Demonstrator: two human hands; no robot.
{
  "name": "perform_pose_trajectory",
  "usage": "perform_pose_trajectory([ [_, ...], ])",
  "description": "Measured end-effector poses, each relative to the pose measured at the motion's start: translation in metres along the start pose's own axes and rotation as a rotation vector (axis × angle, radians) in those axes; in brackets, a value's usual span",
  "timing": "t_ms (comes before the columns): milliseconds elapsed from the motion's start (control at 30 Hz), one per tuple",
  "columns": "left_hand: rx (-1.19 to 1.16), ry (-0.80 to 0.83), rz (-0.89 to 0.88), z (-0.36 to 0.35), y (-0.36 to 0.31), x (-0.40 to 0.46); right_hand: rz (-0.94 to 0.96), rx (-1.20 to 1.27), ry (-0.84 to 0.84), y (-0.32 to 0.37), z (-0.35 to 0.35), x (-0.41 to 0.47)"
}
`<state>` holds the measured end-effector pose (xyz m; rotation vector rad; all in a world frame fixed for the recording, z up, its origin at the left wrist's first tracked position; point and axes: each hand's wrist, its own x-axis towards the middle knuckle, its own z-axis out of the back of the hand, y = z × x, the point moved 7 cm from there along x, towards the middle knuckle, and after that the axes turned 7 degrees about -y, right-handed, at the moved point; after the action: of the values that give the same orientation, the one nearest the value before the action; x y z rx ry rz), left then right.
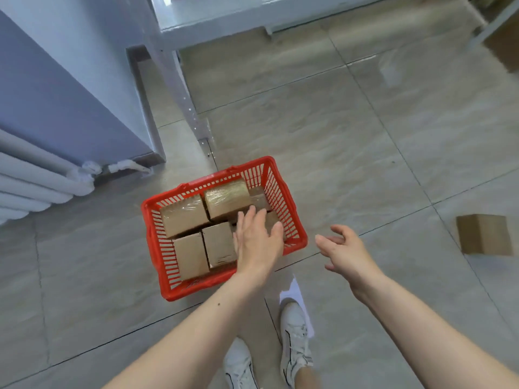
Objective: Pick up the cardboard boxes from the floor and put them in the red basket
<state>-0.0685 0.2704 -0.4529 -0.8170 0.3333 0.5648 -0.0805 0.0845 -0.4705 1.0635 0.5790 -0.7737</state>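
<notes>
We look down at a red basket [157,248] standing on the tiled floor [351,153]. It holds several cardboard boxes packed side by side: one wrapped in shiny tape [227,200] at the 12 o'clock end, a second box [184,219] to its 9 o'clock side, and two plain boxes [191,255] [219,244] standing next to each other at the 6 o'clock end. More cardboard shows at the basket's 3 o'clock side, partly hidden by our left hand.

Our left hand [257,241] is over the basket's 3 o'clock half, its fingers [248,216] straight and spread, holding nothing; we cannot tell whether they touch the boxes beneath. Our right hand [344,248] is outside the basket, at about 3 o'clock from its rim, above bare floor, with fingers loosely open and empty.

One more cardboard box [484,234] sits on the floor well apart from the basket, at 3 o'clock near the edge of our view.

At 6 o'clock we see our white shoes [295,332]. At 9 to 10 o'clock there is a white radiator [33,178] against a blue wall [50,94], and at 12 o'clock a pale metal shelf frame [224,21].
</notes>
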Motion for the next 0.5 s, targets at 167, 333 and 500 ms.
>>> perform_pose_trajectory([
  [167, 0.064, 0.054, -0.159, -0.041, -0.085, -0.034, -0.013, 0.119, -0.099, -0.009, 0.093, -0.006],
  [333, 0.111, 0.130, -0.269, -0.111, -0.164, -0.072, -0.013, 0.215, -0.180, -0.030, 0.195, 0.001],
  [500, 0.109, 0.198, -0.310, -0.192, -0.237, -0.117, -0.026, 0.274, -0.236, -0.063, 0.304, 0.016],
])
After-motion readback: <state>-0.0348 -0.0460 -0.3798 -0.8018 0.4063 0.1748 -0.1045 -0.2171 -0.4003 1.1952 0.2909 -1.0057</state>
